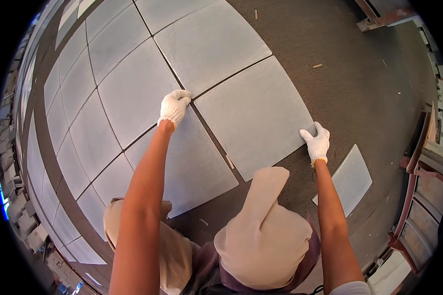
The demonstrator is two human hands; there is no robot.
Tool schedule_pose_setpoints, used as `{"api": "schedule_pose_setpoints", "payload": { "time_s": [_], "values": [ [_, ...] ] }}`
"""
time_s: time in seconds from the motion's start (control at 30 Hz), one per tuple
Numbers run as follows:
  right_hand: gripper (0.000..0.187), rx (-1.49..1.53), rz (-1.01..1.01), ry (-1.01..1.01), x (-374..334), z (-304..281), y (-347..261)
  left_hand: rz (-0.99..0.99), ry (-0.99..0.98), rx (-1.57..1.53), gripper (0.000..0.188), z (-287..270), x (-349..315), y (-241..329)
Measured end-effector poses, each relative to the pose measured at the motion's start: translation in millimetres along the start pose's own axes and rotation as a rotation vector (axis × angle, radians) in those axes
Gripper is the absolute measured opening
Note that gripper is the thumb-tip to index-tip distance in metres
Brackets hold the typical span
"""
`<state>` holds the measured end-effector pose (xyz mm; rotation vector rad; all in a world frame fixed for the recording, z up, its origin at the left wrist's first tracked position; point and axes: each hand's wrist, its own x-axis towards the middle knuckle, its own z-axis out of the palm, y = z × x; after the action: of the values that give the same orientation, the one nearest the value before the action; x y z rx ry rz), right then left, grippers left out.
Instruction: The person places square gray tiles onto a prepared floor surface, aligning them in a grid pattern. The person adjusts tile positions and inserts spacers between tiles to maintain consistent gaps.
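Observation:
Large grey square tiles lie in rows with narrow dark joints. My left hand (174,106), in a white knit glove, has its fingers pinched together where several tiles meet; anything between the fingertips is hidden. In front of me lies one grey square tile (253,115), with a wider gap along its left side. My gloved right hand (317,142) grips that tile's right near corner, thumb on top and fingers at the edge. A small pale strip (230,161) sits in the gap near the tile's near left corner.
A cut piece of tile (352,179) lies beside my right forearm. Rusty metal frames (413,196) stand at the right, with another metal piece (386,19) at the far right. Small wooden slips (318,65) are scattered on the brown floor. Stacked blocks line the left.

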<state>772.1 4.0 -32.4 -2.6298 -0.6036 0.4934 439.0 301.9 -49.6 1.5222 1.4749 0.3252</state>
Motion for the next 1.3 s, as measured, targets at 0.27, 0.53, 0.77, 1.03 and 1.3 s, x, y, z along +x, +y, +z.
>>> {"api": "schedule_pose_setpoints", "payload": {
  "time_s": [0.27, 0.53, 0.77, 1.03, 1.3],
  "values": [
    [0.074, -0.031, 0.003, -0.010, 1, 1, 1, 0.171, -0.023, 0.189, 0.026, 4, -19, 8],
    [0.073, -0.041, 0.020, -0.021, -1, -1, -4, 0.297, -0.010, 0.471, 0.028, 13, -26, 15],
    [0.072, -0.009, 0.011, 0.005, -2, 4, -1, 0.283, 0.019, 0.494, 0.029, 14, -24, 13],
    [0.071, -0.010, -0.004, 0.024, -2, 5, -1, 0.267, 0.008, 0.477, 0.028, 13, -22, 12],
    [0.070, -0.004, 0.005, 0.006, -2, 2, 0, 0.241, -0.034, 0.480, 0.026, 14, -19, 15]
  ]
}}
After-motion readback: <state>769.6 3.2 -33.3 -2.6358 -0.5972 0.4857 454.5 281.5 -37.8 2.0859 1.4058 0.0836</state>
